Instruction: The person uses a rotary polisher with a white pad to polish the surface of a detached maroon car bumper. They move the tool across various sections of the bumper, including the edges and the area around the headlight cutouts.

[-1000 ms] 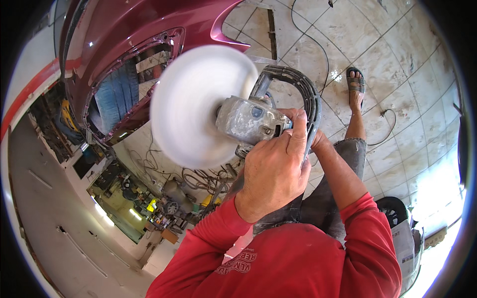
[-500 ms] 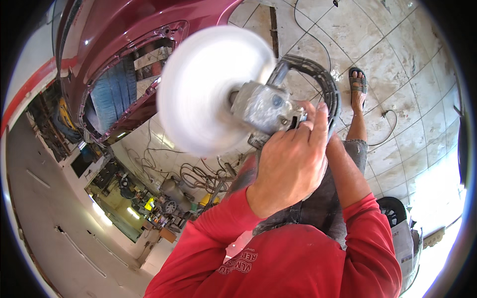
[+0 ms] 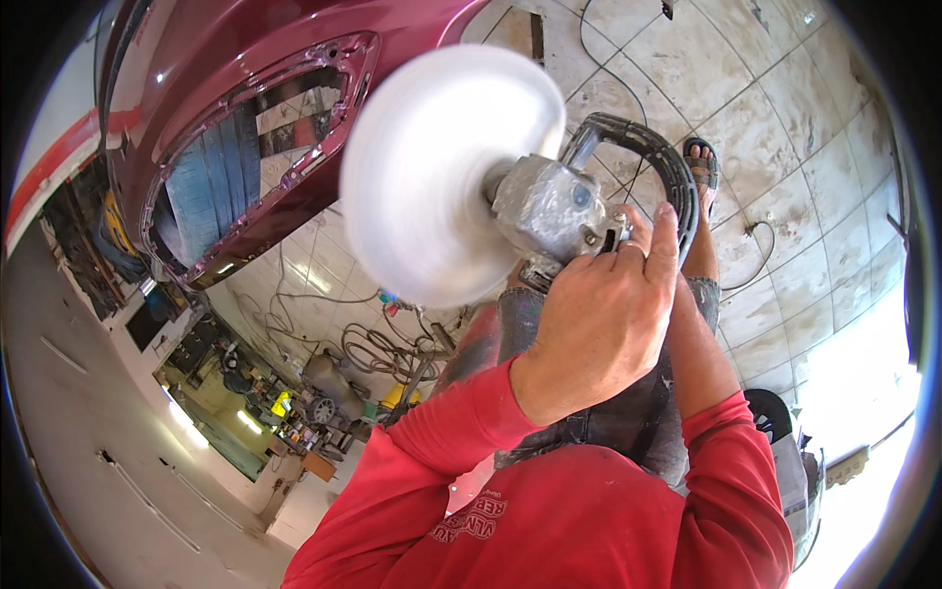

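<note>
My left hand [image 3: 608,314] is closed over the body of a rotary polisher [image 3: 549,211], with its index finger stretched toward the black loop handle [image 3: 643,142]. A round white buffing pad [image 3: 442,177] on the tool is smeared by spinning. My right forearm [image 3: 702,344] reaches up behind the left hand; the right hand's fingers are hidden there. Left of the pad stands a glossy dark red car body panel [image 3: 412,44], with an opening framed by a flanged edge. Overlap in the view hides whether the pad touches the panel.
Cables and coiled hoses [image 3: 388,348] lie on the tiled floor [image 3: 785,118]. A blue-grey ribbed piece [image 3: 211,182] shows through the panel's opening. Tools and a tank [image 3: 329,378] stand at the lower left. My sandalled foot [image 3: 702,167] is to the right.
The polisher and my left hand on it have shifted right, away from the panel's opening. The pad is blurred in both frames.
</note>
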The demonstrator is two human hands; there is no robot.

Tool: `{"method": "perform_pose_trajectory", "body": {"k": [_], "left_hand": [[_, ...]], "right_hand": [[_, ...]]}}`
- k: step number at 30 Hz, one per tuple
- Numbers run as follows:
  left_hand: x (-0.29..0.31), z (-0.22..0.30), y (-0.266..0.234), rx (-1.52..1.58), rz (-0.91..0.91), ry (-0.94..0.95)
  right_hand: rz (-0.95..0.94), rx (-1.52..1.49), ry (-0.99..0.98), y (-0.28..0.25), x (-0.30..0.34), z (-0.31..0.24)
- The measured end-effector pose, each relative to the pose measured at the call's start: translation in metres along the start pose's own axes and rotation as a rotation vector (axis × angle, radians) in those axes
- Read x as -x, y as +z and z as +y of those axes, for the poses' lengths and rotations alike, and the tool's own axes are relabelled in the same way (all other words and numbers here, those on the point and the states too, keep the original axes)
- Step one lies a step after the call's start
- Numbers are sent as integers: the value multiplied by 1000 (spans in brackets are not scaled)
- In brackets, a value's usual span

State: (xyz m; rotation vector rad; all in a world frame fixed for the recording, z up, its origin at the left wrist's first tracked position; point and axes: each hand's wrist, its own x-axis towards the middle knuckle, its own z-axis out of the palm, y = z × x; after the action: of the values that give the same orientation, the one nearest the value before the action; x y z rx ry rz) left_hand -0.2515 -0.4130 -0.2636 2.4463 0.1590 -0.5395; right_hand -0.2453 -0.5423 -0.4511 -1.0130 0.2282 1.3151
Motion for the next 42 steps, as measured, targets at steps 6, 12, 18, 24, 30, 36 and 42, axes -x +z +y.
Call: {"method": "perform_pose_trajectory", "body": {"k": [6,12,18,24,30,36,42], "left_hand": [[24,-9,-6,-11,77,-4],[48,-13,-12,-5,111,-31],[20,-18,1,-5,78,62],[17,-28,-5,-33,152,124],[83,-61,-26,-66,177,159],[143,-91,-32,-53,231,96],[135,-94,-20,-35,201,110]], "right_hand": [[-244,107,-138,17,-28,1],[-441,313,-260,29,-41,13],[-9,145,-62,28,0,-15],[255,532,-124,56,25,-25],[-261,317,-204,68,-30,11],[-413,460,-402,128,-48,29],[-326,448,-292,114,-50,28]]}}
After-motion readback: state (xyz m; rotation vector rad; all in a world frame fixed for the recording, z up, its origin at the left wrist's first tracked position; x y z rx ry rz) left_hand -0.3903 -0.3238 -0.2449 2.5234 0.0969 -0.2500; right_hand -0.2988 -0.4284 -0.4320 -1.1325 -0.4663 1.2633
